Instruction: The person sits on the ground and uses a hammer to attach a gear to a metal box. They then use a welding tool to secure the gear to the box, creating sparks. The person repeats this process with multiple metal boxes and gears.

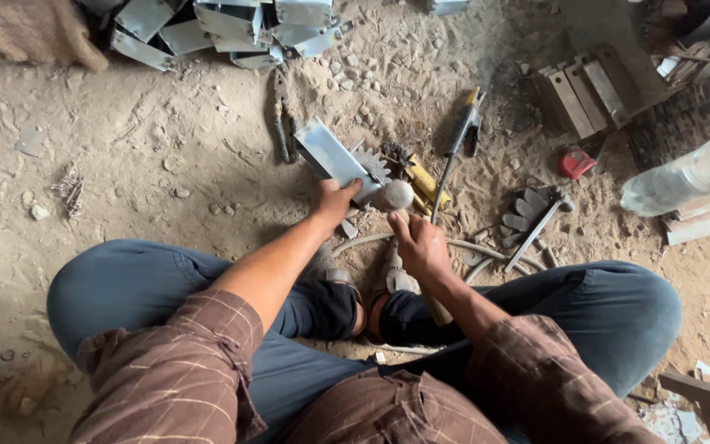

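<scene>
I sit cross-legged on a dusty floor. My left hand [334,200] grips the near end of a bent sheet-metal piece [330,154] that lies on a toothed metal block [374,165]. My right hand [419,245] is closed around the wooden handle of a hammer [394,196]. The hammer's rounded steel head rests right beside the metal piece, next to my left fingers.
A pile of similar sheet-metal pieces [223,29] lies at the top. Pliers [283,119], a yellow-handled tool [458,140], metal bars [581,94], a red object [575,163], a clear plastic bottle [684,177] and a curved metal rod [486,247] lie around.
</scene>
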